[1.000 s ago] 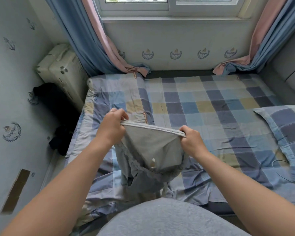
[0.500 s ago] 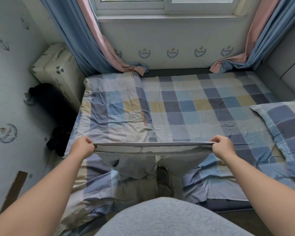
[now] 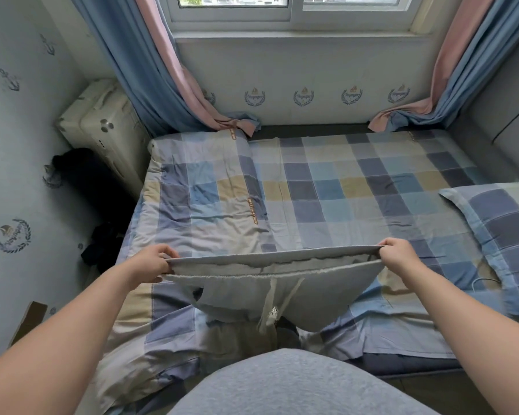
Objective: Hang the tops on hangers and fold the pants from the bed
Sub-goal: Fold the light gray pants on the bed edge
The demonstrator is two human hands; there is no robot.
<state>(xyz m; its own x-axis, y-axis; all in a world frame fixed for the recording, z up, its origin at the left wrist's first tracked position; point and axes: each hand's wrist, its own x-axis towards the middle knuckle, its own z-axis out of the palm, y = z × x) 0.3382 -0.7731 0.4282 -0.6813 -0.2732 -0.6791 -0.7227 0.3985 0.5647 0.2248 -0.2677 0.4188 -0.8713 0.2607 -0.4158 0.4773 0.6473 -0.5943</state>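
Bedroom, checked-quilt bed [image 3: 342, 187] under window. Grey drawstring cotton pants [image 3: 270, 292] held stretched above near bed edge; left hand [image 3: 150, 263] and right hand [image 3: 400, 256] each pinching waistband end. Folding not yet begun; no hangers or tops visible.

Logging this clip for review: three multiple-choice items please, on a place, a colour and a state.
1. The pillow lies: A) on the right side of the bed B) on the floor C) on the windowsill.
2. The pants are: A) red B) grey C) black.
3. They are: A) folded flat B) on a hanger C) stretched by the waistband between left hand and right hand.
1A, it rests at the right edge; 2B, the cloth is grey; 3C, each hand grips one end.
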